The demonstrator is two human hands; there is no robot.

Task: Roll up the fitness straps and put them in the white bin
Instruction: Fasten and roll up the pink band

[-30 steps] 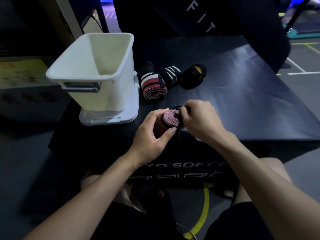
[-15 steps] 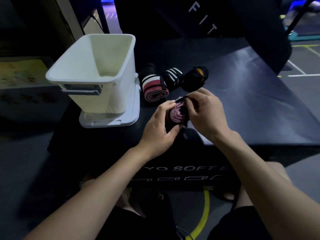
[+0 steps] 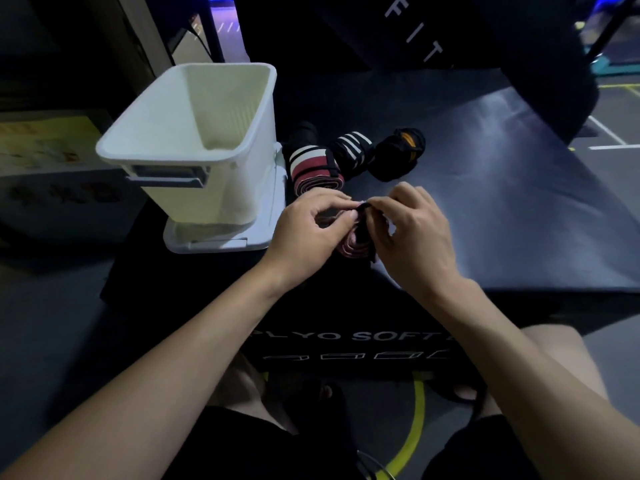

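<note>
Both forearms bare to the frame edge, no sleeves, watch or rings visible on left hand (image 3: 308, 230) or right hand (image 3: 415, 233). Black shorts (image 3: 242, 445) at bottom of frame, bare knees above them. Dark sandal (image 3: 453, 393) on a foot right of the yellow floor line (image 3: 412, 431).

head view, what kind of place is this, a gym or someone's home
Most likely a gym. The hands work on a black padded box printed "PLYO SOFT", rolled straps lie beside a white bin, and the floor beyond has painted lines.
</note>
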